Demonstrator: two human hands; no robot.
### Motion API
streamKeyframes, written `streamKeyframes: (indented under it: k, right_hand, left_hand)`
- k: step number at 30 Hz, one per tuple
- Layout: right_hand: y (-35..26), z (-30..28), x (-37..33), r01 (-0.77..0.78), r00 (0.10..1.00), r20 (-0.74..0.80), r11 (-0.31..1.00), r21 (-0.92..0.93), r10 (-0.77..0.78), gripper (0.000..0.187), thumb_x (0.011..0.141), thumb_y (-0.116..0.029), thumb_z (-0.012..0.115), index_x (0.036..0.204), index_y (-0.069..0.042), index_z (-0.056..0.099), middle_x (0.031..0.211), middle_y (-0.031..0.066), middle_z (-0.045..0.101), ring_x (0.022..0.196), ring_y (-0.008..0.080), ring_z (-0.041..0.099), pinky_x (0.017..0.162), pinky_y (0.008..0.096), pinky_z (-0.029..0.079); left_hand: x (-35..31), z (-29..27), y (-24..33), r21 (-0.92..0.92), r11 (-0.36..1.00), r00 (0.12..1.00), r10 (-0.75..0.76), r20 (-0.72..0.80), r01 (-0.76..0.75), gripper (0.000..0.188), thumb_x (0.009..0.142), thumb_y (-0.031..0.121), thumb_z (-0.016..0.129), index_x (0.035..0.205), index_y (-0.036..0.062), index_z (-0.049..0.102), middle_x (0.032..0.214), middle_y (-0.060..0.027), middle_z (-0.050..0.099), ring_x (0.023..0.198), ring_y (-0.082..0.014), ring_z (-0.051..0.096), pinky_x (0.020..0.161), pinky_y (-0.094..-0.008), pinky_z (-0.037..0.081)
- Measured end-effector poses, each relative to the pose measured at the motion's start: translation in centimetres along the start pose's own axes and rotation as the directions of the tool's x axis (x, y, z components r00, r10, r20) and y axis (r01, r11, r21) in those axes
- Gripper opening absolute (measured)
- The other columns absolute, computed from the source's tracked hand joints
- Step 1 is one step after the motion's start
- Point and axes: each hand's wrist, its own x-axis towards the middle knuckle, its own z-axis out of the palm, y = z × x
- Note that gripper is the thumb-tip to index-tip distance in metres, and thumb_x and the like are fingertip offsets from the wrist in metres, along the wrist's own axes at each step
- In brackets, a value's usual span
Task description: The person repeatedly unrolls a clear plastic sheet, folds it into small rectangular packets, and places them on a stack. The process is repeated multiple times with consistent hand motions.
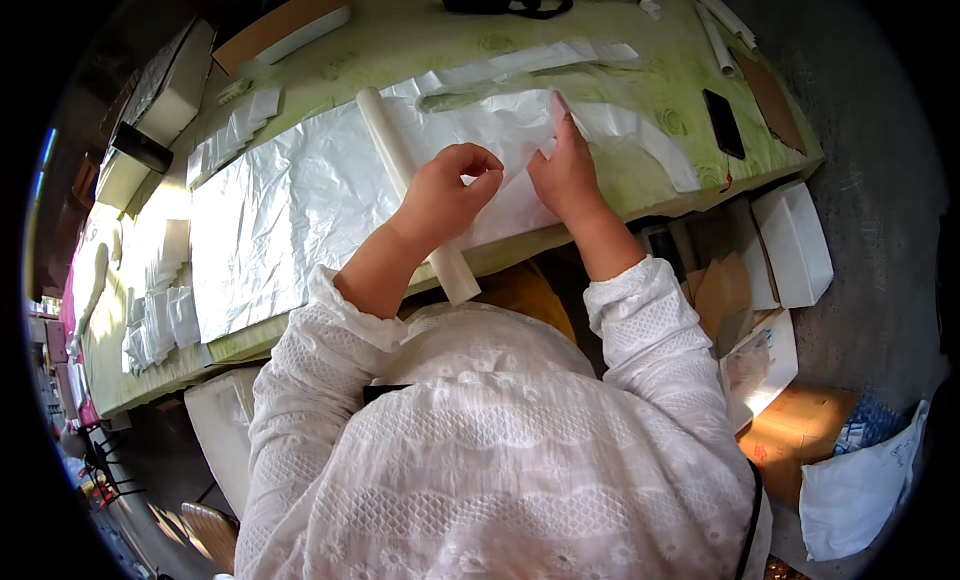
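Blouse, left hand curled, perhaps pinching

Two hands, three pale tubes, one black phone, one green-covered table

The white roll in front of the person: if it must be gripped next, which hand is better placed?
Probably the left hand: in this view it overlaps the white roll. The right hand is farther right, with a pink object at its fingers.
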Motion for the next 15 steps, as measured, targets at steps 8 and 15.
streamKeyframes:
  k: [8,15]
  right_hand:
    - [-4.8,2.5,-4.1,0.541,0.796,0.111,0.782,0.309,-0.594,0.065,0.087,-0.018,0.076,0.148,-0.010,0.053,0.148,0.0208,0.051,0.136,0.0405,0.048,0.115,0.0489,0.040]
    - [-0.9,3.5,-4.6,0.300,0.948,0.081,0.950,0.087,-0.307,0.043,0.090,-0.016,0.073,0.131,-0.005,0.064,0.131,0.0169,0.065,0.122,0.0356,0.060,0.106,0.0454,0.048]
  left_hand:
    - [-1.3,-6.9,-1.1,-0.657,0.747,0.964,-0.236,-0.124,0.099,0.031,0.094,0.018,0.076,0.119,0.0055,0.063,0.102,-0.0020,0.068,0.090,-0.0116,0.063,0.076,-0.0286,0.052]
    - [-4.9,-18.7,-10.8,-0.107,0.935,0.807,-0.348,-0.478,0.339,0.048,0.091,0.017,0.076,0.134,0.0076,0.059,0.106,-0.0033,0.067,0.093,-0.0138,0.063,0.078,-0.0297,0.053]
